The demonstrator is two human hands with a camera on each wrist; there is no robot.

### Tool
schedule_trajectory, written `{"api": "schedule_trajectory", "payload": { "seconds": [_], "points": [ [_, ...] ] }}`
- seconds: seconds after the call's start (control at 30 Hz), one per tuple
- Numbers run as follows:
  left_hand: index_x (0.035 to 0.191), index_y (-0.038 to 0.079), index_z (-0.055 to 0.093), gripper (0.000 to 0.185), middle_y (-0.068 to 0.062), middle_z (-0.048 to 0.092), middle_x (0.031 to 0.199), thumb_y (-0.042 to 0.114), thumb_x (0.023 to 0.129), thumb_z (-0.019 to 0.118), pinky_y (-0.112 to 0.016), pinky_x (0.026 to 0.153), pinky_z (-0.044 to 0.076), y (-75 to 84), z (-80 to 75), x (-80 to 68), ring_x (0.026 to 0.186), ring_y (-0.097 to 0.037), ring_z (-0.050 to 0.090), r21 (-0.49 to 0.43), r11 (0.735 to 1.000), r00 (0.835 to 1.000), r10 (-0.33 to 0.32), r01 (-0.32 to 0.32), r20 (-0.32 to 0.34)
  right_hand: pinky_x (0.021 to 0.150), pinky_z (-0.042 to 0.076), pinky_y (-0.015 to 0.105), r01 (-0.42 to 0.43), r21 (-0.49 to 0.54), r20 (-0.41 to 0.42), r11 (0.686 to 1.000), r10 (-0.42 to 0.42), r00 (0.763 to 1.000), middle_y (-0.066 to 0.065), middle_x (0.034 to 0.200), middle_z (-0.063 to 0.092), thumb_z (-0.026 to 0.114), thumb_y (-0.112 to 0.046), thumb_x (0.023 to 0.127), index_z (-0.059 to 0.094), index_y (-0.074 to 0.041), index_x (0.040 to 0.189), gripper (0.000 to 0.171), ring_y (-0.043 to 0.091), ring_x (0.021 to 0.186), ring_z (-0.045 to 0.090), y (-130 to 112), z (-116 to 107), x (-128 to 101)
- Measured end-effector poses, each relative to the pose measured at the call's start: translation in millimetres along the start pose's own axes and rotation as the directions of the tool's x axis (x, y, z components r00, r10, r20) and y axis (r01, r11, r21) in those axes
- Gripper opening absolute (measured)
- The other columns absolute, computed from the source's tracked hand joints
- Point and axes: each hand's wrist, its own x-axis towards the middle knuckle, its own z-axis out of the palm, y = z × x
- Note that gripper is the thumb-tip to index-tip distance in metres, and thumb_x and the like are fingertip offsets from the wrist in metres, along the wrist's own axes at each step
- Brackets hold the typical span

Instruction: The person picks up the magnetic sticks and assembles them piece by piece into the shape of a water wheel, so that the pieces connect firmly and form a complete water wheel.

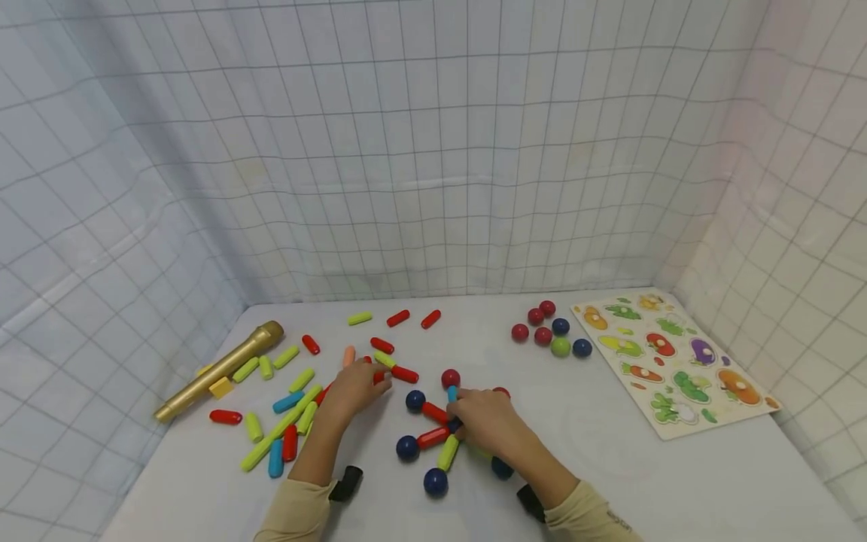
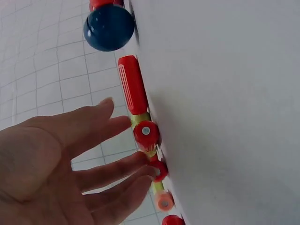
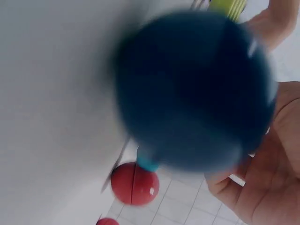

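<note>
A flat star-shaped model of magnetic rods and balls (image 1: 433, 438) lies on the table, its arms spreading from a mostly covered hub. Dark blue balls (image 1: 436, 482) and red balls (image 1: 450, 379) cap the arms. My right hand (image 1: 489, 423) is over the hub, fingers curled onto the model; a large blurred blue ball (image 3: 194, 91) hides part of the grip in the right wrist view. To the left, my left hand (image 1: 355, 390) reaches over loose red rods, fingers apart and loosely bent. In the left wrist view its fingertips are at the red rods (image 2: 146, 133), with nothing visibly gripped.
Loose lime, red and blue rods (image 1: 287, 421) are scattered on the left, beside a gold microphone-shaped stick (image 1: 220, 370) and a yellow block (image 1: 220, 388). At the back right are several loose balls (image 1: 543, 336) and a vegetable puzzle board (image 1: 670, 361). White grid-patterned sheets (image 1: 433, 150) surround the table.
</note>
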Motion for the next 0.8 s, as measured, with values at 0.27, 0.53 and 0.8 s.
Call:
{"api": "schedule_trajectory", "payload": {
  "seconds": [0.27, 0.53, 0.8],
  "points": [
    [0.094, 0.007, 0.076, 0.011, -0.003, 0.069, 0.083, 0.015, 0.087, 0.072, -0.039, 0.08, 0.054, -4.5, -0.1, -6.1, 0.075, -0.017, 0.055, -0.003, 1.0, 0.999, -0.008, 0.008, 0.035, 0.071, 0.053, 0.021, 0.012, 0.202, 0.072, 0.979, -0.028, 0.997, -0.003, 0.086, 0.064, 0.08, -0.007, 0.076, 0.077, -0.014, 0.096, 0.022, 0.007, 0.076, 0.053, 10.9, -6.1, -1.1],
    [0.086, 0.009, 0.07, 0.006, -0.003, 0.059, 0.073, 0.011, 0.084, 0.075, -0.028, 0.066, 0.05, 1.0, -2.4, -9.5, 0.07, -0.019, 0.052, 0.011, 0.997, 0.995, -0.075, 0.074, 0.064, 0.073, 0.053, 0.02, 0.019, 0.238, 0.094, 0.971, -0.042, 0.995, -0.001, 0.088, 0.066, 0.08, -0.004, 0.076, 0.078, -0.013, 0.098, 0.023, 0.008, 0.08, 0.054, 17.1, -10.3, -1.9],
    [0.129, 0.017, 0.061, 0.043, -0.01, 0.064, 0.097, 0.012, 0.088, 0.07, -0.03, 0.066, 0.052, 4.4, 0.0, -9.3, 0.077, -0.021, 0.053, 0.026, 0.997, 0.987, -0.073, 0.07, 0.143, 0.074, 0.054, 0.021, 0.04, 0.227, 0.088, 0.973, -0.062, 0.994, -0.003, 0.087, 0.064, 0.079, -0.003, 0.077, 0.077, -0.013, 0.097, 0.022, 0.007, 0.077, 0.053, 16.2, -12.2, 0.0]
  ]
}}
